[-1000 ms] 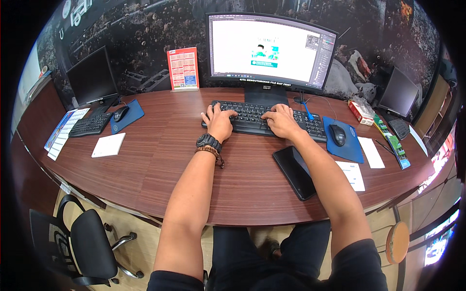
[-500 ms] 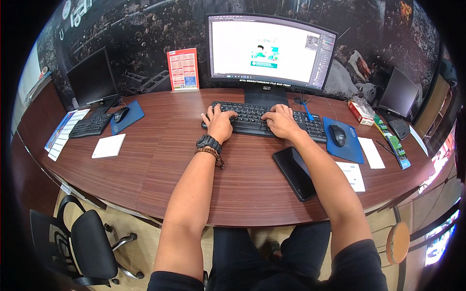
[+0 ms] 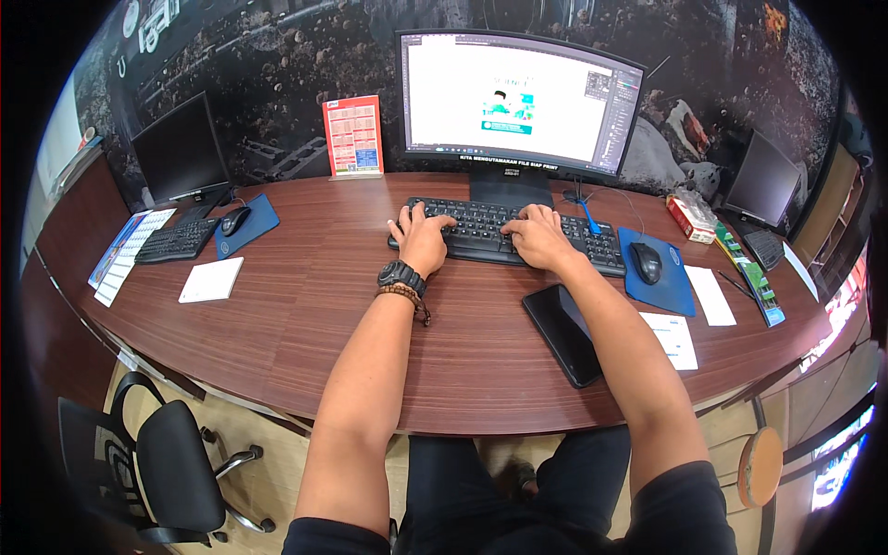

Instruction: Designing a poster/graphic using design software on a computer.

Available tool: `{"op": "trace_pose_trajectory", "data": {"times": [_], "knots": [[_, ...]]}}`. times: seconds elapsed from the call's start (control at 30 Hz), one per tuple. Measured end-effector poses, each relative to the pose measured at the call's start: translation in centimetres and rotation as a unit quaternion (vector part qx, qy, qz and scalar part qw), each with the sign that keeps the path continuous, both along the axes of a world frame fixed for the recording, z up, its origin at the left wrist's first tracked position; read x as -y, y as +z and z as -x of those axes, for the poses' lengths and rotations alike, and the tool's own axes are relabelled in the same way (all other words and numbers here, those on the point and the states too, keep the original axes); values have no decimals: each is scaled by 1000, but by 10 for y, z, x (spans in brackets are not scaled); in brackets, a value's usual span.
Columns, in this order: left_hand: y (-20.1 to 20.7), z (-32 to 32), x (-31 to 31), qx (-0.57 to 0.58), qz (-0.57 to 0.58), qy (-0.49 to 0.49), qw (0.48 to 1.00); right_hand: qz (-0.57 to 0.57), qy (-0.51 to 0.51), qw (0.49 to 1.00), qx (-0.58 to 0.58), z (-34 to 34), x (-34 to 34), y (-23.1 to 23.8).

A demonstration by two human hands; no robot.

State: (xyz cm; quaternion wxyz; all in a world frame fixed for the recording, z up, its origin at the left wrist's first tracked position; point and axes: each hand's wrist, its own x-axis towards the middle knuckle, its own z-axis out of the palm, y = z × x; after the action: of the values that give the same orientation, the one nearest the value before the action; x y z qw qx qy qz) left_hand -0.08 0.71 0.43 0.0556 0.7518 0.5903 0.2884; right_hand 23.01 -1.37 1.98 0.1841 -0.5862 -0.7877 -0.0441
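Both my hands rest on a black keyboard [image 3: 476, 231] in the middle of the desk. At its left end lies my left hand [image 3: 423, 240], fingers spread over the keys, with a black watch [image 3: 401, 275] and a beaded bracelet on the wrist. My right hand [image 3: 540, 236] is over the keys right of centre, its fingers apart and bent. Neither hand grips anything. Behind the keyboard stands a curved monitor [image 3: 444, 102] showing a page layout with a green picture. A black phone [image 3: 561, 338] lies by my right forearm, which covers part of its edge.
Right of the keyboard, a black mouse [image 3: 646, 263] sits on a blue pad [image 3: 668, 294]. Papers [image 3: 710, 296] and a red-white box [image 3: 691, 218] lie beyond. At left are a second monitor [image 3: 180, 148], keyboard [image 3: 176, 240], a notepad [image 3: 212, 279] and an office chair [image 3: 176, 462].
The whole view has shifted slightly, so everything sits a little lower and further right. Both hands stay on the keyboard, with little visible finger movement.
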Motion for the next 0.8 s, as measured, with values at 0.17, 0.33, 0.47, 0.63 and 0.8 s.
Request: {"op": "trace_pose_trajectory", "data": {"times": [0.17,0.33,0.47,0.63,0.8], "knots": [[-2,-6,-4,-8,-19,-1,1000,-37,13,999,-11,-22,5,1],[-3,8,0,10,-22,27,999,-138,58,989,-17,-56,14,0],[4,17,16,-15,-6,91,996,-141,7,990,15,-94,49,21],[17,-10,31,37,10,66,997,-178,-77,981,4,-267,57,-15],[6,1,19,66,63,64,994,-133,-135,978,-83,-284,35,-55]]}}
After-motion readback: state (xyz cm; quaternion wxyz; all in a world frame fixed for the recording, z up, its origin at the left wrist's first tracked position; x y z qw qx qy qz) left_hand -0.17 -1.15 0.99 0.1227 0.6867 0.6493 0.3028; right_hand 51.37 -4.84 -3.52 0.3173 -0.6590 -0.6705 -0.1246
